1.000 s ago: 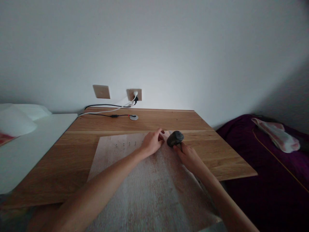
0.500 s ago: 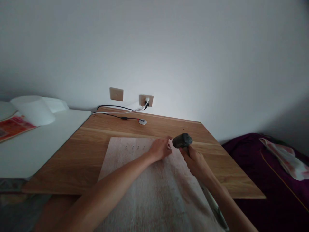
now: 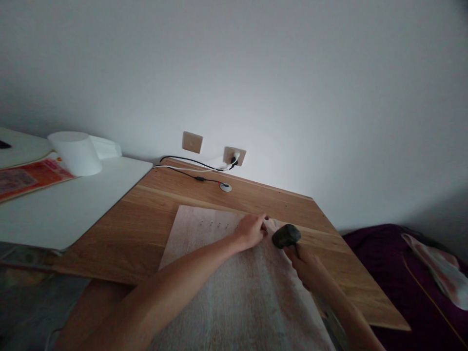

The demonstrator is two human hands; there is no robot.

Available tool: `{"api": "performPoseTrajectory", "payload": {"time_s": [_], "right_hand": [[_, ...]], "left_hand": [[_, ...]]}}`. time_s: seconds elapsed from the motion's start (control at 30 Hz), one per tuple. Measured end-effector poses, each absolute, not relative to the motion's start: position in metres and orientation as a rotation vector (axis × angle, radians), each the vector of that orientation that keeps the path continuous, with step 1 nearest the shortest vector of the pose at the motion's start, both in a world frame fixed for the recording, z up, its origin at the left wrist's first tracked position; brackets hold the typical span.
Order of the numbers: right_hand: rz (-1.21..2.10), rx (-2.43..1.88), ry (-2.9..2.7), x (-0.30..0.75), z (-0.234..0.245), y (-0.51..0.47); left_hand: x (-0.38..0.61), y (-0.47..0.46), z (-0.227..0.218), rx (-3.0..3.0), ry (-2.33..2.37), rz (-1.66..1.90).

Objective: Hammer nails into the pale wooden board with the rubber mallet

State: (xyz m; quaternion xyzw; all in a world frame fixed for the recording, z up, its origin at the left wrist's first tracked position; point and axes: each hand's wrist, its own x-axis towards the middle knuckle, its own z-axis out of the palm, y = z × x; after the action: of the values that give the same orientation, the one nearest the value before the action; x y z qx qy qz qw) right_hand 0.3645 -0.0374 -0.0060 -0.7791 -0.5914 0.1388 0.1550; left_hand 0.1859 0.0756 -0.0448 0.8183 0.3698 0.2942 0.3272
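A pale wooden board (image 3: 234,278) lies on the wooden desk, with a row of several small nails (image 3: 219,225) standing along its far edge. My left hand (image 3: 252,231) rests on the board at the right end of that row, fingers pinched together; whatever is between them is too small to make out. My right hand (image 3: 305,267) grips a hammer (image 3: 287,236) with a thick dark head. The hammer head hangs just right of my left fingertips, low over the board's far right corner; whether it touches is unclear.
Behind the board, cables (image 3: 199,178) run across the wooden desk (image 3: 146,214) to a wall socket (image 3: 234,156). On the left, a white table (image 3: 120,190) carries a white roll (image 3: 78,153) and a red printed sheet (image 3: 40,174). Purple fabric (image 3: 380,253) lies at right.
The hammer head has come down slightly nearer the board, beside my left fingers. My left hand still pinches at the same spot. The camera view has tilted and shifted a little.
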Motion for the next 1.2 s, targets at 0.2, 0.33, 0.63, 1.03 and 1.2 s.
{"api": "performPoseTrajectory", "payload": {"time_s": [0.2, 0.33, 0.63, 1.03, 1.2], "right_hand": [[0.41, -2.191, -1.77, 0.362, 0.01, -0.027], [0.383, -2.14, -1.81, 0.356, 0.014, -0.013], [0.314, -2.157, -1.793, 0.372, -0.001, -0.022], [0.344, -2.18, -1.773, 0.367, 0.009, -0.02], [0.37, -2.137, -1.828, 0.357, 0.007, -0.011]], "left_hand": [[0.184, 0.075, -0.043, 2.167, 0.968, 0.758], [0.186, 0.074, -0.044, 2.183, 1.01, 0.748], [0.187, 0.075, -0.047, 2.176, 0.969, 0.781], [0.188, 0.08, -0.058, 2.159, 0.901, 0.799], [0.189, 0.079, -0.058, 2.17, 0.904, 0.792]]}}
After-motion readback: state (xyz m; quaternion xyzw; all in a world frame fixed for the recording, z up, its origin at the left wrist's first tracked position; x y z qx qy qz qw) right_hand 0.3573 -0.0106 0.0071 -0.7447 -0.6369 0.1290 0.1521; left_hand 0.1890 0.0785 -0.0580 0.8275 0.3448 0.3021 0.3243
